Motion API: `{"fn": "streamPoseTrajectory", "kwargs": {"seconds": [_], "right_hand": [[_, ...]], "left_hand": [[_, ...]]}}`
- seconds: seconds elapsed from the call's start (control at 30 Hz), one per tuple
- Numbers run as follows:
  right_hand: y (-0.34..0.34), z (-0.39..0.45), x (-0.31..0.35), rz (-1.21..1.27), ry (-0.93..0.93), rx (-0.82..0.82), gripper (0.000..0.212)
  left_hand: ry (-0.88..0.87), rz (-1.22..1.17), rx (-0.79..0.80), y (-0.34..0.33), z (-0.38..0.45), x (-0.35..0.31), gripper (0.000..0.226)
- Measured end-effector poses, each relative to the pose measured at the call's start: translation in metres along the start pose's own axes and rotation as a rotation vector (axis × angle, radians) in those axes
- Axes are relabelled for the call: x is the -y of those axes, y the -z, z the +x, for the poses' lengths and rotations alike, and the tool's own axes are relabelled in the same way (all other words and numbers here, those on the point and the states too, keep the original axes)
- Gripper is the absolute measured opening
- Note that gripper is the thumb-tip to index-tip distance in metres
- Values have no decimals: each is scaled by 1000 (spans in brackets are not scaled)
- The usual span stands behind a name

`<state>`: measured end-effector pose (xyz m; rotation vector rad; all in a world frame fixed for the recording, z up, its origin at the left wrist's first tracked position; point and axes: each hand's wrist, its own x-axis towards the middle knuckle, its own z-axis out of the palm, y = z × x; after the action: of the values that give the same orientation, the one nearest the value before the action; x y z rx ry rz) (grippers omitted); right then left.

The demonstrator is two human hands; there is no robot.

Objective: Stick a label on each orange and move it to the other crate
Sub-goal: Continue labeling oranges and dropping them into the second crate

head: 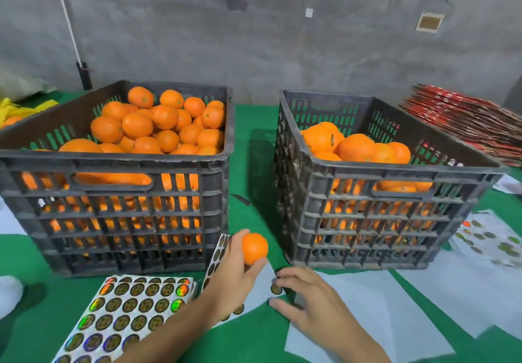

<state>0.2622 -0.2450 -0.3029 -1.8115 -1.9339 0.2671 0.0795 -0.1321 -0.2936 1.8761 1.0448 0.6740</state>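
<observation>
The left hand (234, 272) grips a single orange (254, 248) between thumb and curled fingers, holding it up in the gap between the two crates, above the green table cover (248, 142). At four o'clock from that orange, the right hand (305, 297) pinches a round label (276, 289) at its fingertips, just over a strip of label backing (217, 255). The left crate (118, 207) — heaped high with oranges — stands at ten o'clock of the hands; the right crate (375, 215), less full, at two o'clock. A full sheet of holographic labels (127, 311) lies at eight o'clock, and spent white backing sheets (423, 300) spread at four o'clock.
</observation>
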Motion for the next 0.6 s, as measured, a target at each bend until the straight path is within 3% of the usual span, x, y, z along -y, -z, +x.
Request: {"fn": "streamPoseTrajectory", "kwargs": {"seconds": [0.3,0.5,0.6], "right_hand": [[-6,8,8,50,-52,-55,66],[-4,10,13,31,-51,-47,38],[-5,8,15,-25,-11,-48,35]], "left_hand": [[-26,-72,-62,-10,-5,14,69],[-57,-17,-61,-9,-8,11,68],[-74,24,-55,-9,-10,10,67]]}}
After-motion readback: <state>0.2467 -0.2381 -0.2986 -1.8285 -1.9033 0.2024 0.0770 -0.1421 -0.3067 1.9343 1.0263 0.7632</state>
